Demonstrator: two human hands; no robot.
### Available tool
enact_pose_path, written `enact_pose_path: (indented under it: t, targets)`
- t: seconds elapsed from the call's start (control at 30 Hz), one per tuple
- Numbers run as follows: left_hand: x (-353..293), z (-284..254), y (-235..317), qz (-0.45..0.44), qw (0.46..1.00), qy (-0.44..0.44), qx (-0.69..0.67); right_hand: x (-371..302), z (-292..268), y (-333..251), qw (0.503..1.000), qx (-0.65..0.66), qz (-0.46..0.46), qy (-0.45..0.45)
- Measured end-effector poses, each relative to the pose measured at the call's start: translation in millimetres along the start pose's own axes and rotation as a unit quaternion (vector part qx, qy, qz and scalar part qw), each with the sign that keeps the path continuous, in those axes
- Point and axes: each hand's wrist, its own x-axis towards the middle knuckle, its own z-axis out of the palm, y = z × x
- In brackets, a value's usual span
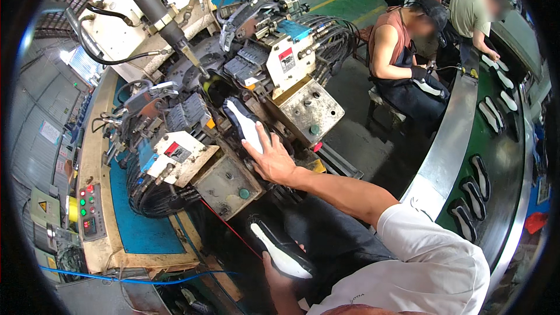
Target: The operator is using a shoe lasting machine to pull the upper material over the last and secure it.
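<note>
Low in front of me, my left hand [276, 273] is closed around a black shoe upper on a last, with its white sole side [273, 249] facing up. My right hand [275, 160] reaches forward with its fingers spread. Its fingertips rest on the white bottom of another black shoe upper [243, 121], which sits between the two sides of a shoe-making machine [256, 61]. A metal rod [192, 57] from the machine's cylinder points down near the toe end of that shoe.
Control boxes [309, 111] flank the shoe. A button panel [89, 213] stands at left. On my right, a metal-edged conveyor [461, 140] carries several black-and-white shoe uppers [473, 197]. One person [396, 52] sits beside it holding a shoe; another person [469, 14] is farther back.
</note>
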Motion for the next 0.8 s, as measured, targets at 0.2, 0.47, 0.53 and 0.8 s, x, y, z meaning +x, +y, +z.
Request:
enact_pose_path:
  t: [0.2, 0.47, 0.53, 0.8]
  targets:
    - [40.9, -6.9, -3.7, -0.055, 0.996, -0.062, -0.014, 61.3, 24.0, 2.9, 1.0, -0.027, 0.0, -0.009]
    - [77.7, 1.1, -2.2, -0.02, 0.985, -0.065, 0.158, 154.3, 66.1, 21.3, 0.997, -0.079, -0.011, -0.006]
    - [81.7, -6.4, -3.6, -0.045, 0.998, -0.012, 0.052, 157.4, 68.1, -0.1, 0.997, -0.082, 0.002, -0.005]
    - [120.3, -9.6, 19.8, 0.0, 0.987, -0.085, 0.133, 176.8, 44.4, 1.2, 0.995, -0.093, -0.042, 0.021]
